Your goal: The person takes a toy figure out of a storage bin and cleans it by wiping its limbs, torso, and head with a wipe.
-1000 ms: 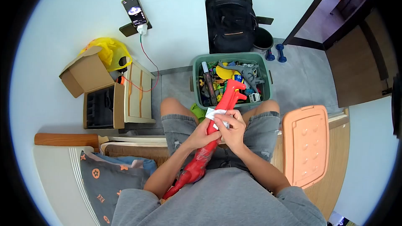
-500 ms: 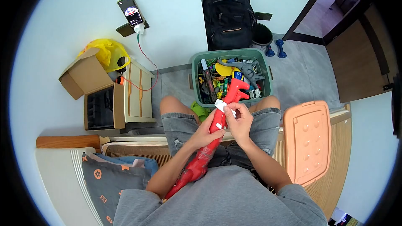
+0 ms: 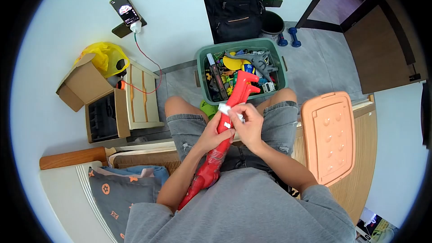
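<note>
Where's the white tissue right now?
Near the centre of the head view, the white tissue is in the right hand, against the red toy figure, just below the green bin.

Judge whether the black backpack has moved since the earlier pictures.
No: the black backpack keeps its place relative to the dark door frame; the whole view has shifted.

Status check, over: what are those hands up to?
Left hand grips red toy figure. Right hand holds white tissue against it. Nothing visibly in the way.
</note>
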